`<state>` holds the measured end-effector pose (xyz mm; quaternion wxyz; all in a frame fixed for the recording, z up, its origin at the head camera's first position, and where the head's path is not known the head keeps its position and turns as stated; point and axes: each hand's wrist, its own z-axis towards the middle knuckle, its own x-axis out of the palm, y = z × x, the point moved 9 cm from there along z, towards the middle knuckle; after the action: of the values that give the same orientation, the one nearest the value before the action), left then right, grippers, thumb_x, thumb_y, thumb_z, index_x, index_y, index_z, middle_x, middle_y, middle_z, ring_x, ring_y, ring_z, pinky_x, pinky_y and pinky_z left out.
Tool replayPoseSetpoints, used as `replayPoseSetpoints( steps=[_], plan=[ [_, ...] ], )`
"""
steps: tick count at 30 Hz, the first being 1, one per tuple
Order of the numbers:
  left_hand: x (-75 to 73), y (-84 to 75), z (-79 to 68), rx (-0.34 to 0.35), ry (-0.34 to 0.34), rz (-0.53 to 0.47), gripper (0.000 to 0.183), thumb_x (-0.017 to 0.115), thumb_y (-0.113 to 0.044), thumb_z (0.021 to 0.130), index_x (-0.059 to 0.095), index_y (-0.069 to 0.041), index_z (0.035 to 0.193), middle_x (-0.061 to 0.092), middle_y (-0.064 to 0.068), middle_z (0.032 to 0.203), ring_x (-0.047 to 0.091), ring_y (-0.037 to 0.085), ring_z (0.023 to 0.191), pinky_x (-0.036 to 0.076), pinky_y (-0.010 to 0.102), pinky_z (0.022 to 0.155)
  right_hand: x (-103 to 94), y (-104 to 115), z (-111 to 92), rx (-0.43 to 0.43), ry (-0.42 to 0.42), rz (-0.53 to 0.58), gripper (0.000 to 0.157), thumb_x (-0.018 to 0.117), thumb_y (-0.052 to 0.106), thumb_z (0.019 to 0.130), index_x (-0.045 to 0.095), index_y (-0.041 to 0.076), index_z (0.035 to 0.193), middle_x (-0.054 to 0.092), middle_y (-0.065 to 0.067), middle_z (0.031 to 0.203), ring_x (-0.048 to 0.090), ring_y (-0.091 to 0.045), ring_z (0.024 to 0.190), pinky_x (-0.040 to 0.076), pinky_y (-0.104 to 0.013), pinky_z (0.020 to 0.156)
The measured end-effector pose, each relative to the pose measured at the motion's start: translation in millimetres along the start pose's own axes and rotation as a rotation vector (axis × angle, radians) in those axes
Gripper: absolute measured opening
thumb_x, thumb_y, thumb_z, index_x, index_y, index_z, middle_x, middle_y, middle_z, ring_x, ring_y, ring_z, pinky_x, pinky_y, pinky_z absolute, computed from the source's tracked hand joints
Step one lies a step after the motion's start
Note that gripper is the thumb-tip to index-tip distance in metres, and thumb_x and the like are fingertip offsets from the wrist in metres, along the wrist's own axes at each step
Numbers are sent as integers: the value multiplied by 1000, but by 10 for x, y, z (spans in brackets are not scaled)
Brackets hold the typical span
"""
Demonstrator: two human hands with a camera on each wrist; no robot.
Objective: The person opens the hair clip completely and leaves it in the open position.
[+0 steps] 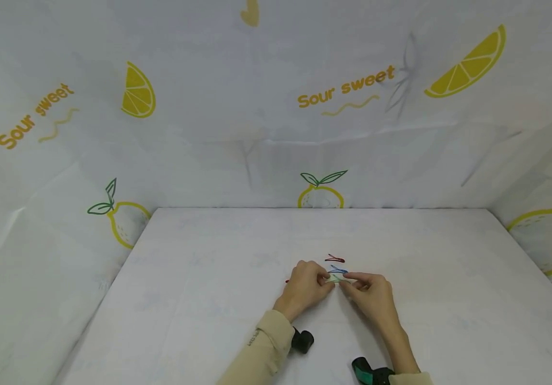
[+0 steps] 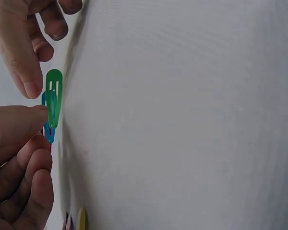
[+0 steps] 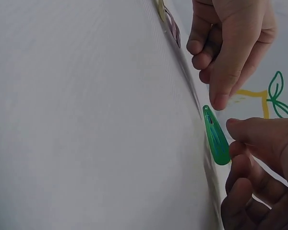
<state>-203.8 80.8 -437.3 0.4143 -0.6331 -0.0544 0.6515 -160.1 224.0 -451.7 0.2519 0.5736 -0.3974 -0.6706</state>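
Middle clip (image 1: pixel 338 270) on table (image 1: pixel 199 299), front clip (image 1: pixel 337 278) before it, rear clip (image 1: pixel 335 259) behind; sheet (image 1: pixel 199 166) behind table.

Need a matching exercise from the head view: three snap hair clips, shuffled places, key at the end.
Clips
1. Green snap hair clip
2. Blue snap hair clip
3. Red snap hair clip just beyond the blue one

Places
A. In the middle of the row of three
B. Farthest from the person in that row
C. Nearest the person, between the fingertips of the left hand and right hand

Pairs: 1-C, 2-A, 3-B
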Motion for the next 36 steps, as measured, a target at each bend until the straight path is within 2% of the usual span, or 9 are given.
replayPoseSetpoints(
  steps=[4, 8, 14, 18, 28, 36],
  plan=[
    [-108, 12, -16, 27, -5, 26, 12, 82, -19, 86, 83, -10, 93, 72, -6, 69, 54, -1, 65, 41, 11, 64, 67, 111, 20, -52, 16, 18, 19, 80, 10, 86, 80, 1, 104, 69, -7, 68, 50, -3, 53, 41, -19, 52],
    [-237, 103, -34, 13, 16, -22, 13, 81, -17, 87, 82, -8, 96, 73, -3, 71, 52, -2, 63, 42, 12, 63, 165, 232, 32, -109, 45, 39, 16, 80, 9, 86, 81, 3, 101, 69, -7, 68, 52, -1, 55, 43, -19, 54],
    [-455, 288, -77, 1, -3, -82, 13, 79, -10, 87, 81, -2, 97, 74, 3, 72, 55, -1, 59, 45, 14, 60, 340, 333, 42, -126, 100, 44, 15, 80, 7, 85, 81, 2, 99, 71, -6, 69, 53, -3, 55, 44, -19, 54],
    [-538, 399, -118, -9, -3, -105, 14, 78, -8, 87, 80, 0, 98, 75, 5, 73, 56, 1, 61, 46, 15, 61, 460, 372, 53, -124, 134, 32, 13, 79, 6, 85, 81, 2, 98, 70, -5, 68, 52, -5, 56, 43, -19, 53],
    [-589, 648, -232, -37, 10, -99, 13, 78, -7, 84, 81, -2, 96, 75, 4, 76, 57, 2, 65, 47, 17, 64, 643, 480, 55, -156, 194, 0, 11, 78, 5, 85, 81, 4, 95, 69, -3, 68, 53, -6, 61, 42, -19, 55],
    [-561, 744, -271, -54, 35, -78, 11, 79, -6, 84, 81, -3, 95, 73, 3, 74, 55, 1, 64, 46, 17, 62, 758, 439, 73, -120, 233, -40, 12, 79, 7, 85, 81, 6, 96, 64, 1, 64, 49, -7, 57, 37, -20, 51]
  ],
)
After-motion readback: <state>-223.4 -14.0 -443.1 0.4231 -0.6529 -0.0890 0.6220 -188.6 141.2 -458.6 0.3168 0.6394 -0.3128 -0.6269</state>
